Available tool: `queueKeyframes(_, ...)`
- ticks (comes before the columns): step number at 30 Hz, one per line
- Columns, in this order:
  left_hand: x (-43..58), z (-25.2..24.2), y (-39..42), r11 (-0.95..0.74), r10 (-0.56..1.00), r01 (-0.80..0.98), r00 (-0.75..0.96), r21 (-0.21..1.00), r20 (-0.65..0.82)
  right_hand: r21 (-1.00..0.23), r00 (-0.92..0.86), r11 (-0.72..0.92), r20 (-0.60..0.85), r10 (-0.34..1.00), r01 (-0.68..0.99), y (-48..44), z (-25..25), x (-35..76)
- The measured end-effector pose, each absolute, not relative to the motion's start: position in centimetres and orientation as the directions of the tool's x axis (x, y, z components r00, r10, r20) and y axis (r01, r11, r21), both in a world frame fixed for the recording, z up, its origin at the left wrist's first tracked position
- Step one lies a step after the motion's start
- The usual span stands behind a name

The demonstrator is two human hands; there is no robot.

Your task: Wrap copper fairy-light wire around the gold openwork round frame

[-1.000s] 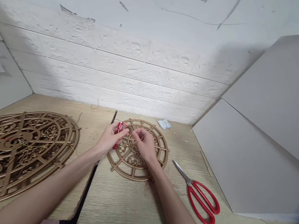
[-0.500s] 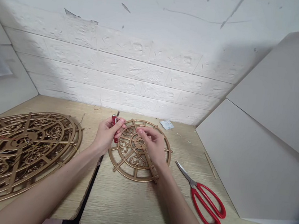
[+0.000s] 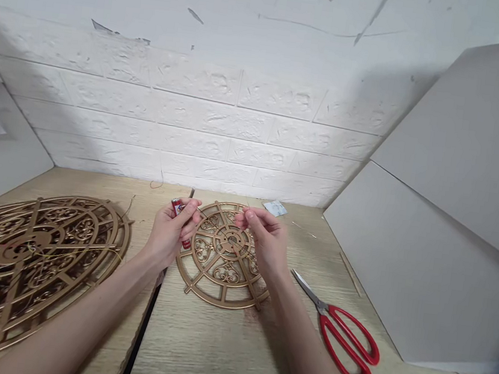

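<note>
My left hand is closed round a slim red cylinder with a silvery end, and thumb and forefinger are pinched together at its top. From that pinch a thin strand runs out over a round gold openwork panel, which lies flat on the table below both hands. Above the panel's right side, my right hand pinches thumb against fingers. A fine thread end seems to show at those fingertips, too thin to make out well.
On the left lies a stack of larger gold openwork panels with loose yellow thread. Red-handled scissors rest at the right. A small pale packet is near the wall, and white boards stand at the right. A dark gap splits the tabletop.
My right hand has lifted a little and moved slightly right of the panel's centre, so the hands are farther apart. The red cylinder tilts more. The view has shifted slightly.
</note>
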State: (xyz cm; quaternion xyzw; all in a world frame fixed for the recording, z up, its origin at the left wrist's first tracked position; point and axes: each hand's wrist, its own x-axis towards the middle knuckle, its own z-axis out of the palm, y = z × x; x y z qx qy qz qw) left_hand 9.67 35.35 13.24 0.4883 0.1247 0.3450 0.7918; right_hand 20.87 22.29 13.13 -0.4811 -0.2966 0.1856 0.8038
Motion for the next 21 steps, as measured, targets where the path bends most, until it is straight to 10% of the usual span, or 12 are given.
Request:
queueKeyframes(9,9.2,13.6,34.0,-0.072,0.782,-0.543,0.49,0.836,0.386,-0.848,0.835,0.53,0.281,0.472,-0.015,21.8,13.9,21.1)
queueKeyframes(21,9.5,12.7,32.6,-0.098,0.532,-0.343,0.775,0.934,0.34,-0.906,0.684,0.423,0.308,0.661,0.0,21.9,13.7,20.0)
